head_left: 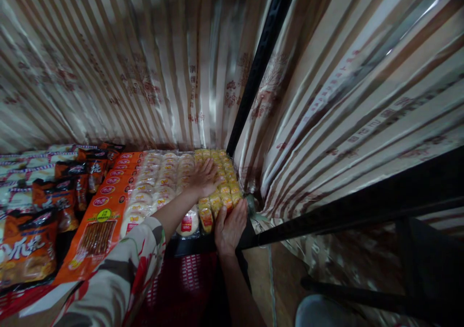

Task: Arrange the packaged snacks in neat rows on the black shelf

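Observation:
My left hand lies palm down, its fingers stretched out, across the rows of small yellow snack packets at the right end of the shelf. At their front right corner, my right hand rests against the packets with straight fingers and the thumb apart. Neither hand is wrapped round anything. Left of the yellow packets stand rows of clear packs of round white crackers, partly hidden by my left forearm.
Orange bags of stick snacks and orange-and-black snack bags line the shelf further left. A dark upright post stands behind the right corner, before patterned curtains. A red basket is below.

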Action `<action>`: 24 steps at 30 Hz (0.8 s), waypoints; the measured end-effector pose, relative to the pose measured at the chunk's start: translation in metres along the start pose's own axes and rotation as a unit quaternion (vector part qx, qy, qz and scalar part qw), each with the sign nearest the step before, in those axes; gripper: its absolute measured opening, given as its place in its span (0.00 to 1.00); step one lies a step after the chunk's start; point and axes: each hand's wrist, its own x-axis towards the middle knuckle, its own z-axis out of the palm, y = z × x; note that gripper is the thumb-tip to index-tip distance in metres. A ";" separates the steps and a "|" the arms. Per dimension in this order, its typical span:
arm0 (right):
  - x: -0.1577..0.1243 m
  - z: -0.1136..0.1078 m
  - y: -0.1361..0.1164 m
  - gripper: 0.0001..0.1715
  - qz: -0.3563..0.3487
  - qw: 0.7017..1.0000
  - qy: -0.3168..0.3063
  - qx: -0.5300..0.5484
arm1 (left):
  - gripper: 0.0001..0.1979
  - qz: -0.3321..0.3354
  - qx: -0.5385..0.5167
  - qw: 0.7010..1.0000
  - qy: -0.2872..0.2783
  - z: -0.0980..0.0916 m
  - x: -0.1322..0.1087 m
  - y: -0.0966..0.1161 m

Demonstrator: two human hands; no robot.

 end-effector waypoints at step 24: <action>0.000 0.001 0.003 0.38 -0.009 1.000 0.008 -0.011 | 0.29 0.048 -0.026 0.998 -0.037 -0.002 0.037 0.047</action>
